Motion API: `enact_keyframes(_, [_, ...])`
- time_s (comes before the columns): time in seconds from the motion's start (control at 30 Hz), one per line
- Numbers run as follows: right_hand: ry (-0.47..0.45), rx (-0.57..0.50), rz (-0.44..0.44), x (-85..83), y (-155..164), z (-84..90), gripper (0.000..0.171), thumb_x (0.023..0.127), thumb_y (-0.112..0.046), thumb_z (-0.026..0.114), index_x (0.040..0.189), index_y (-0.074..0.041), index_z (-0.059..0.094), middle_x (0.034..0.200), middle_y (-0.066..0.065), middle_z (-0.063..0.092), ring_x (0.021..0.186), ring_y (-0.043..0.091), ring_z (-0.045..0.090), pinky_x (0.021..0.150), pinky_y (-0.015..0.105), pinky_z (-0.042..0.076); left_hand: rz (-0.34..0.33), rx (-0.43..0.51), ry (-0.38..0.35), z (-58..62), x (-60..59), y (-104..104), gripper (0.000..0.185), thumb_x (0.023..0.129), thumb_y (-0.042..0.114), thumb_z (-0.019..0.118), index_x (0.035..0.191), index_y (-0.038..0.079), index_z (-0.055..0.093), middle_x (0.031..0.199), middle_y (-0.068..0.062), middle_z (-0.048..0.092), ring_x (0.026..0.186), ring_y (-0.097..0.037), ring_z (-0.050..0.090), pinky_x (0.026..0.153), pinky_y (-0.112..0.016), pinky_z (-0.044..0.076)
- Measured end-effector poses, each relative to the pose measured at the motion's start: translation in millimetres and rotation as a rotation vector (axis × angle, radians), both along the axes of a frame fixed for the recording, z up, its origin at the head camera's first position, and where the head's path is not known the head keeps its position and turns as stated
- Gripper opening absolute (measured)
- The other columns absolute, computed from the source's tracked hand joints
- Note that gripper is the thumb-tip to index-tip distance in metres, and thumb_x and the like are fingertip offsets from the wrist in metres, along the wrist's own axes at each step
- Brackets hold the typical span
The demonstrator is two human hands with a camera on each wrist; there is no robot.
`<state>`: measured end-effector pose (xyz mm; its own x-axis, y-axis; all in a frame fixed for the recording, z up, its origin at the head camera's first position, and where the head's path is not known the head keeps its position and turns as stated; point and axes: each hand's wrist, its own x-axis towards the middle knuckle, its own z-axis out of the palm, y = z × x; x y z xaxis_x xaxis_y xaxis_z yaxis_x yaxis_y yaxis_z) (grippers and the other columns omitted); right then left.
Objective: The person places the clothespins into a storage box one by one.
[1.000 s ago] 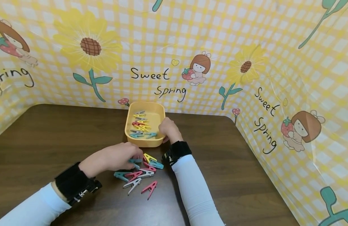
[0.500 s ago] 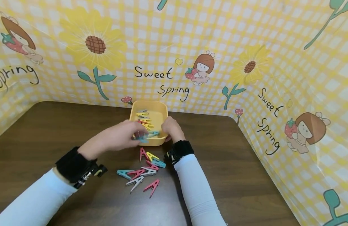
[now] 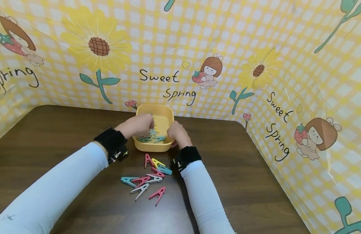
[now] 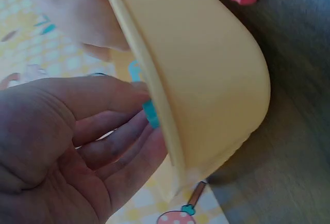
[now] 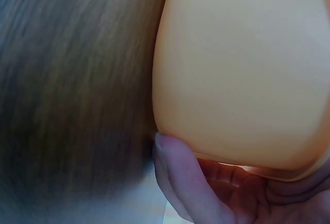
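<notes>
A yellow plastic tray [image 3: 152,148] stands near the far table edge, with several clothespins inside, among them a teal one [image 3: 159,139] at its near end. Reaching over the tray's left rim, my left hand [image 3: 139,125] pinches a teal clothespin [image 4: 150,114] between thumb and fingers; the rim partly covers it in the left wrist view. My right hand [image 3: 179,133] grips the tray's right side near the front corner, fingers against the tray wall [image 5: 237,74]. Other clothespins in the tray are partly hidden behind my left hand.
Several loose clothespins lie on the brown table [image 3: 242,182] in front of the tray: a yellow one [image 3: 157,162], a teal one [image 3: 164,169], a grey one [image 3: 140,189] and a red one [image 3: 158,195] nearest me. A yellow checked cloth [image 3: 157,39] hangs behind and to the right.
My left hand has gone from the table pile up to the tray with teal clothespin and farther in along its left side. The right hand keeps its grip on the tray.
</notes>
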<state>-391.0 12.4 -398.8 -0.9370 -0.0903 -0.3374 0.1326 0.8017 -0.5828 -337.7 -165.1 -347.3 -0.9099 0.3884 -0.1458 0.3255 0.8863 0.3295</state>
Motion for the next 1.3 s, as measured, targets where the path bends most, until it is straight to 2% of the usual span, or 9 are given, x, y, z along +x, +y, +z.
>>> enact_keyframes(0.1, [0.014, 0.013, -0.011, -0.8, 0.9, 1.7, 0.036, 0.113, -0.01, 0.046, 0.147, -0.001, 0.05, 0.14, 0.029, 0.063, 0.067, 0.035, 0.077, 0.056, 0.04, 0.067, 0.007, -0.016, -0.017, -3.0, -12.4, 8.0, 0.04, 0.088, -0.011, 0.059, 0.07, 0.016, 0.036, 0.071, 0.002, 0.024, 0.061, -0.014, 0.02, 0.059, -0.028, 0.02])
enact_keyframes(0.27, [-0.013, 0.016, -0.006, -2.1, 0.5, 0.8, 0.038, 0.113, -0.011, 0.047, 0.149, -0.002, 0.048, 0.139, 0.028, 0.063, 0.068, 0.034, 0.077, 0.057, 0.04, 0.067, 0.007, -0.012, 0.031, -16.6, -23.7, 17.4, 0.017, 0.088, -0.006, 0.063, 0.084, 0.008, 0.072, 0.088, -0.007, 0.062, 0.073, -0.02, 0.045, 0.066, -0.028, 0.038])
enact_keyframes(0.37, [-0.024, 0.015, -0.006, -3.3, 0.5, -1.8, 0.039, 0.113, -0.011, 0.048, 0.15, -0.002, 0.047, 0.138, 0.027, 0.063, 0.07, 0.034, 0.076, 0.057, 0.041, 0.068, 0.03, 0.016, 0.038, -23.3, -24.9, 20.8, 0.018, 0.087, -0.004, 0.063, 0.087, 0.006, 0.077, 0.093, -0.01, 0.07, 0.082, -0.023, 0.051, 0.071, -0.029, 0.043])
enact_keyframes(0.43, [-0.017, 0.012, -0.01, -3.3, 1.3, -2.5, 0.037, 0.113, -0.011, 0.048, 0.149, -0.002, 0.048, 0.137, 0.027, 0.063, 0.07, 0.034, 0.076, 0.057, 0.041, 0.068, 0.046, 0.054, 0.037, -25.3, -24.2, 22.9, 0.018, 0.087, -0.005, 0.062, 0.079, 0.006, 0.073, 0.083, -0.008, 0.064, 0.079, -0.023, 0.048, 0.069, -0.029, 0.04])
enact_keyframes(0.53, [-0.004, 0.009, -0.011, -3.2, 2.4, -2.7, 0.035, 0.113, -0.011, 0.048, 0.147, -0.002, 0.049, 0.137, 0.027, 0.063, 0.07, 0.035, 0.076, 0.057, 0.041, 0.068, 0.066, 0.097, 0.049, -22.1, -18.1, 27.6, 0.016, 0.09, -0.006, 0.064, 0.088, 0.001, 0.077, 0.088, -0.012, 0.071, 0.084, -0.026, 0.058, 0.074, -0.031, 0.052])
enact_keyframes(0.67, [0.003, 0.007, 0.005, -3.2, 2.1, -3.2, 0.035, 0.113, -0.011, 0.047, 0.146, -0.001, 0.05, 0.138, 0.027, 0.062, 0.072, 0.035, 0.077, 0.057, 0.04, 0.068, 0.054, 0.119, 0.098, -24.5, -16.1, 29.4, 0.035, 0.092, -0.01, 0.062, 0.124, -0.006, 0.077, 0.125, -0.023, 0.078, 0.118, -0.038, 0.072, 0.106, -0.05, 0.061])
enact_keyframes(0.87, [0.002, -0.009, 0.004, -1.5, 1.6, -2.0, 0.031, 0.112, -0.01, 0.047, 0.142, -0.001, 0.051, 0.131, 0.026, 0.063, 0.075, 0.036, 0.076, 0.057, 0.041, 0.068, 0.065, 0.137, 0.086, -26.4, -14.9, 27.5, 0.041, 0.093, -0.014, 0.057, 0.129, -0.006, 0.074, 0.128, -0.024, 0.076, 0.126, -0.04, 0.068, 0.108, -0.05, 0.059])
enact_keyframes(1.1, [0.01, -0.008, 0.001, -0.2, 1.2, -0.1, 0.028, 0.112, -0.009, 0.047, 0.138, 0.0, 0.054, 0.131, 0.027, 0.063, 0.07, 0.036, 0.076, 0.056, 0.04, 0.067, 0.043, 0.115, 0.088, -22.6, -12.5, 23.4, 0.035, 0.097, 0.0, 0.067, 0.131, -0.003, 0.073, 0.129, -0.021, 0.075, 0.126, -0.04, 0.066, 0.112, -0.054, 0.054])
enact_keyframes(1.3, [-0.006, -0.006, -0.002, -0.2, 0.4, -0.4, 0.036, 0.112, -0.01, 0.048, 0.147, 0.0, 0.05, 0.139, 0.027, 0.062, 0.072, 0.036, 0.076, 0.057, 0.041, 0.068, 0.04, 0.114, 0.131, -15.2, -1.5, 16.6, 0.036, 0.1, 0.01, 0.071, 0.135, -0.001, 0.072, 0.137, -0.02, 0.074, 0.133, -0.039, 0.066, 0.114, -0.055, 0.055])
